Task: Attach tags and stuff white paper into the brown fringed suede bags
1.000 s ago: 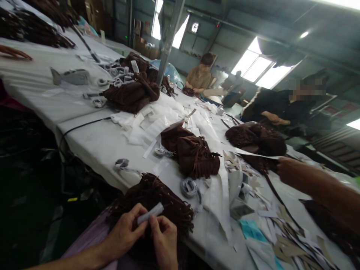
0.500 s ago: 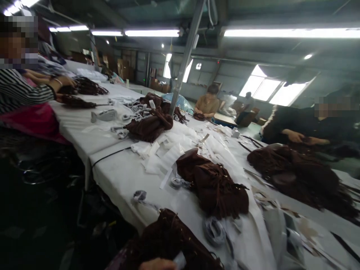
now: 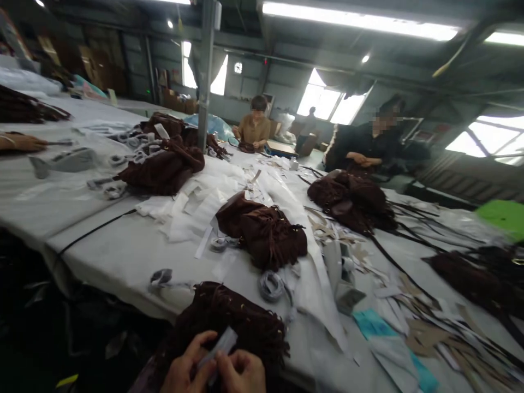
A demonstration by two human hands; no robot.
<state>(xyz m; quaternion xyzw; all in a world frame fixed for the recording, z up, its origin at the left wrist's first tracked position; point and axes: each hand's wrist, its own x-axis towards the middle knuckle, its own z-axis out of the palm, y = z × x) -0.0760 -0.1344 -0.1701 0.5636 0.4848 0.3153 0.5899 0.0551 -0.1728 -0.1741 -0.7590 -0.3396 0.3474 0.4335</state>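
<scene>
At the bottom edge my left hand (image 3: 186, 368) and my right hand (image 3: 242, 373) pinch a small pale strip (image 3: 219, 346) between their fingertips. They hover over a dark brown fringed suede bag (image 3: 229, 319) that lies at the near edge of the white table (image 3: 118, 256). Both hands are closed on the strip and cut off by the frame's bottom.
Other brown fringed bags (image 3: 264, 232) lie on the table amid white paper strips (image 3: 188, 210), tape rolls (image 3: 271, 285), black straps and cardboard scraps (image 3: 426, 322). People sit at the far side (image 3: 368, 144) and the far end (image 3: 254, 125). A steel post (image 3: 204, 76) rises from the table.
The view swung up and to the left, then back down, so both my hands are in view again. They still pinch the pale strip. The arm reaching in from the right is gone.
</scene>
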